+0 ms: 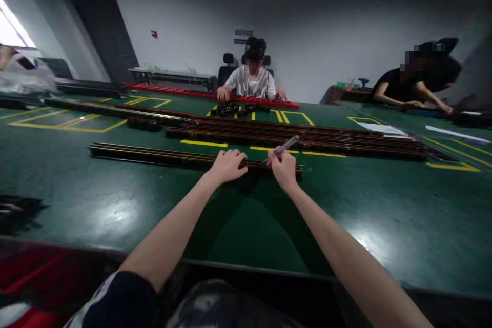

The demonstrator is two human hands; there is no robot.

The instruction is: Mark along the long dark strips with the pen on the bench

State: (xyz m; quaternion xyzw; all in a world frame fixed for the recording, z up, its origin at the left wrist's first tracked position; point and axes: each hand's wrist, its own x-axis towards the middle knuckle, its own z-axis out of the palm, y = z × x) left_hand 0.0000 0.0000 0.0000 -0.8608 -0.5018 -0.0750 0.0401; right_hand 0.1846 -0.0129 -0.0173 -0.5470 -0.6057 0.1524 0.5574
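A long dark profile (154, 156) with thin golden lines along its length lies in front of me on the green table. My left hand (227, 166) is over it right of its middle, fingers curled across the top and thumb on the near side. Close to its right end, my right hand (283, 168) is closed around a pen (287, 144) with a clear barrel. The pen's rear end points up and right; its tip is low by the profile, too small to tell whether it touches.
Beyond lies a bundle of long brown-black profiles (307, 138), with yellow tape marks on the green table (115, 205). Across sits a person (251, 79) at a red rail (184, 93). Another person (400, 84) leans over the table at right. Dark parts (19, 210) lie near left.
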